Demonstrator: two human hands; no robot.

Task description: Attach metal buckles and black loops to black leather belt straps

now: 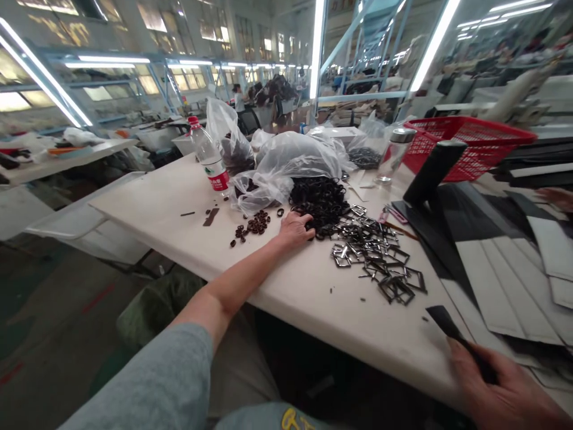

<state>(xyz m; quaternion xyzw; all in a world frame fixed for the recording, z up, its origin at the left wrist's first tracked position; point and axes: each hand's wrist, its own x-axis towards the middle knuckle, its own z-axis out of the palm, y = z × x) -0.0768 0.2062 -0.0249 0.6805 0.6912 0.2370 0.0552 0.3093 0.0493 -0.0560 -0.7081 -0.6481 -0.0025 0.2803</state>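
My left hand [295,230] reaches to the near edge of a heap of small black loops [320,200], its fingers curled against them. Whatever is between those fingertips is hidden. At the lower right, my right hand [505,382] is closed round a black strap [441,322], whose flat end points up and left over the table edge. Dark metal buckles [373,254] lie in a loose pile right of the black loops. Left of my left hand are several small brown loops [257,224] and a brown strip [210,217].
A plastic bottle [210,161], clear bags [295,155] and a glass jar [394,158] stand along the table's back. A red basket [474,143] and an upright black cylinder [434,173] are at right, beside stacked black and white strips [501,286]. Another person's hand [557,197] shows at far right.
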